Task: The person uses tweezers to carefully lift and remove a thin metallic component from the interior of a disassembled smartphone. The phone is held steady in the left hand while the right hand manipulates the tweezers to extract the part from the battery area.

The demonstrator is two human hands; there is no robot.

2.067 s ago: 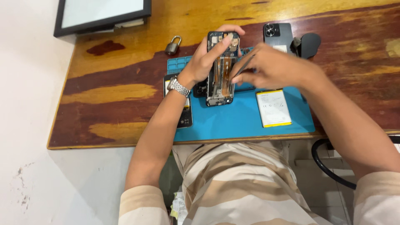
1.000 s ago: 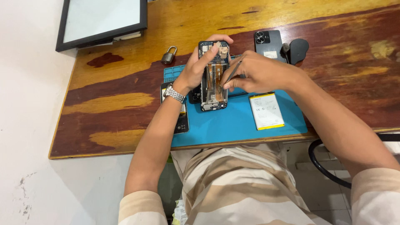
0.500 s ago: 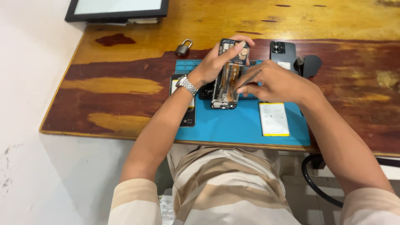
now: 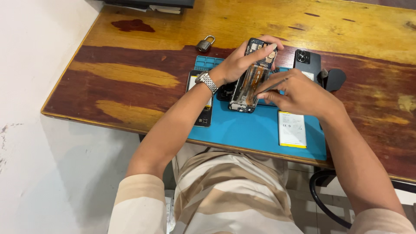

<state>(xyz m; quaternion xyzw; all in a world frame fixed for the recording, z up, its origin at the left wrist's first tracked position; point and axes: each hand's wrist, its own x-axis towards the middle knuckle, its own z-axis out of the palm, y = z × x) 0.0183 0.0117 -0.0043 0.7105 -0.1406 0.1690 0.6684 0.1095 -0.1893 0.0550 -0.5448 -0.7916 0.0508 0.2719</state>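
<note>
An opened phone [image 4: 251,82] with its inner parts showing is tilted up over the blue work mat [image 4: 255,130]. My left hand [image 4: 240,60] grips its upper left edge; a metal watch sits on that wrist. My right hand [image 4: 299,93] pinches slim metal tweezers [image 4: 271,86], whose tip rests inside the phone's body. A white phone battery [image 4: 291,129] lies flat on the mat just below my right hand.
A dark phone back cover [image 4: 307,60] and a black round object [image 4: 333,79] lie behind my right hand. A padlock [image 4: 204,44] sits on the wooden table [image 4: 130,86]. Another phone part [image 4: 201,112] lies under my left forearm. A dark screen's edge [image 4: 149,3] shows at the top.
The view has tilted and shifted, so the table appears lower and further right. Both hands keep the same grip on the phone and the tweezers.
</note>
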